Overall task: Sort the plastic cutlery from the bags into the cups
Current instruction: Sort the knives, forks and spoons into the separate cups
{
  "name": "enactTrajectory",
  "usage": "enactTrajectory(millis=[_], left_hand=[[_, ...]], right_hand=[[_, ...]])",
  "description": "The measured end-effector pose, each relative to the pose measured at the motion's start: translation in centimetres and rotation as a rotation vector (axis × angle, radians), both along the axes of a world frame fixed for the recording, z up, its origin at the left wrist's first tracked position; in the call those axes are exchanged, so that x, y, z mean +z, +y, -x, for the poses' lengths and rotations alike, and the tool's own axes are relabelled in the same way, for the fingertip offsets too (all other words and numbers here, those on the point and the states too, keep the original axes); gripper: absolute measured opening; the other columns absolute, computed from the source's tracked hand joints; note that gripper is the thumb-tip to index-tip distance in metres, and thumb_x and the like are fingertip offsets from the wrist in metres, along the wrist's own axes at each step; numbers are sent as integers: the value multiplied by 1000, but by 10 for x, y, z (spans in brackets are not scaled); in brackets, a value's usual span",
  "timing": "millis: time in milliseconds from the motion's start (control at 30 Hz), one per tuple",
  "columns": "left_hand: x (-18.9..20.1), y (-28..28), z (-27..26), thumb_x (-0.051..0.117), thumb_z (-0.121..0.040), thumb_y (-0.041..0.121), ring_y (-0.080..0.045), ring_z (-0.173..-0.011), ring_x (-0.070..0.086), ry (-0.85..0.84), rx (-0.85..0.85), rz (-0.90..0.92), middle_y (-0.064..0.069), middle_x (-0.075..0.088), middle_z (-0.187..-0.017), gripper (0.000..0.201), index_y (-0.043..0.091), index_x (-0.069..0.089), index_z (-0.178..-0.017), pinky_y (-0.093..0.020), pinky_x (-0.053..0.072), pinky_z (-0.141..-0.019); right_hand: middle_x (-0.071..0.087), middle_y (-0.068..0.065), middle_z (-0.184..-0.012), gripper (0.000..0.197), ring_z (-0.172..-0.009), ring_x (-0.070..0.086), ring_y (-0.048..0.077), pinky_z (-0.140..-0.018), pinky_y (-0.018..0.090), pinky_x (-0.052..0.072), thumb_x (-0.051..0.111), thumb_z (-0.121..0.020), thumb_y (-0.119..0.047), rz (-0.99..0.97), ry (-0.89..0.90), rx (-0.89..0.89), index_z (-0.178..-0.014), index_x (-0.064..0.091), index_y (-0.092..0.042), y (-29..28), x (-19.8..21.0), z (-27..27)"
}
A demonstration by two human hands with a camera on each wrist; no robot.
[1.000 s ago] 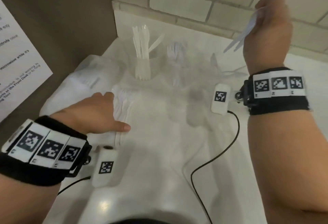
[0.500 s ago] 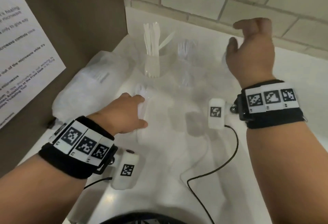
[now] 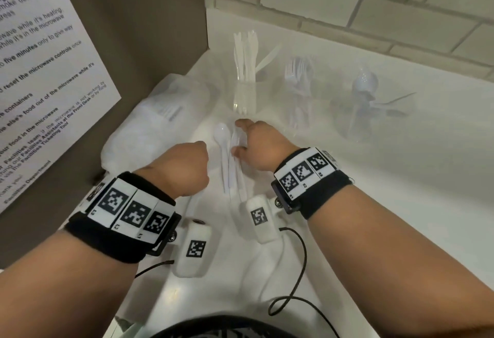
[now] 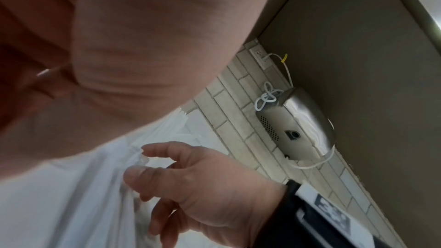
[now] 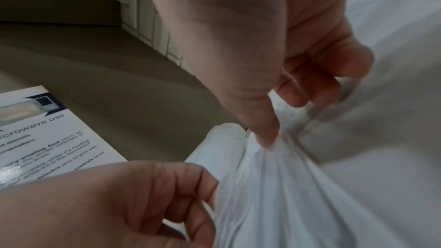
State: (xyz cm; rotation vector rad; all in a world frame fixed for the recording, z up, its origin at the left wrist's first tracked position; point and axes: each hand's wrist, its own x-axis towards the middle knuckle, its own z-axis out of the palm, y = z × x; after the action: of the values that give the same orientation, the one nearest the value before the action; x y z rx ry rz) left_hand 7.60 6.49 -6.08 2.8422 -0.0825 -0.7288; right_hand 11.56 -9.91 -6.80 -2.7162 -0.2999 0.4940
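A clear plastic packet (image 3: 232,169) with a white spoon and other white cutlery lies on the white counter between my hands. My left hand (image 3: 204,167) is curled into a fist at its left edge and grips the wrap (image 5: 274,186). My right hand (image 3: 238,137) pinches the crinkled wrap (image 4: 71,195) between thumb and fingers at its right side. Behind stand three clear cups: one with knives (image 3: 244,91), one with forks (image 3: 296,97), one with spoons (image 3: 361,107).
Bulky clear bags (image 3: 160,126) lie at the left against a brown panel with a printed notice (image 3: 45,75). A tiled wall (image 3: 374,14) runs behind the cups. Black cables (image 3: 296,281) trail over the counter near me.
My right hand, holding cutlery up near the wall a second ago, has come down empty-handed to the packet. My left hand has curled from flat on the packet into a fist.
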Motion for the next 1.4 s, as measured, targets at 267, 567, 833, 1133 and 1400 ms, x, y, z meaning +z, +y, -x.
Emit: enactTrajectory(millis=[267,567,833,1133,1400], left_hand=[[3,-1,-5,65,-89,27,-26,-98,62,-112,166,161,-10,66,-106,45,6,47,-124,-34,50,-84],[0,-11,-11,63,-81,3,-24,-105,62,-33,178,274,-6,68,-110,48,7,52,-127,-39,52,-91],[1,-10,-11,55,-86,-6,-34,-101,65,45,352,513,-18,67,-109,34,0,55,-119,-44,56,-88],[-9,-8,-17,48,-88,-1,-30,-125,48,-79,197,345,-11,33,-148,72,19,21,-153,-28,41,-93],[-11,-9,-11,52,-90,2,-28,-119,53,-82,220,412,-9,49,-140,62,19,34,-147,-29,44,-86]], right_hand=[[61,13,-117,53,-102,62,27,-80,29,49,58,-94,-27,-3,81,-12,-140,36,-14,0,12,10],[54,1,-60,52,-54,54,14,-55,25,44,73,-73,-58,76,184,-9,-69,54,-9,18,19,29],[47,4,-79,11,-84,53,27,-69,30,39,52,-91,-17,229,129,-3,-87,49,-8,30,9,18],[40,-1,-71,27,-76,47,22,-53,24,32,55,-86,-11,284,6,73,-68,35,-14,16,7,19],[46,1,-76,25,-77,53,26,-64,32,41,60,-82,-16,156,24,-82,-93,38,-11,23,-6,25]])
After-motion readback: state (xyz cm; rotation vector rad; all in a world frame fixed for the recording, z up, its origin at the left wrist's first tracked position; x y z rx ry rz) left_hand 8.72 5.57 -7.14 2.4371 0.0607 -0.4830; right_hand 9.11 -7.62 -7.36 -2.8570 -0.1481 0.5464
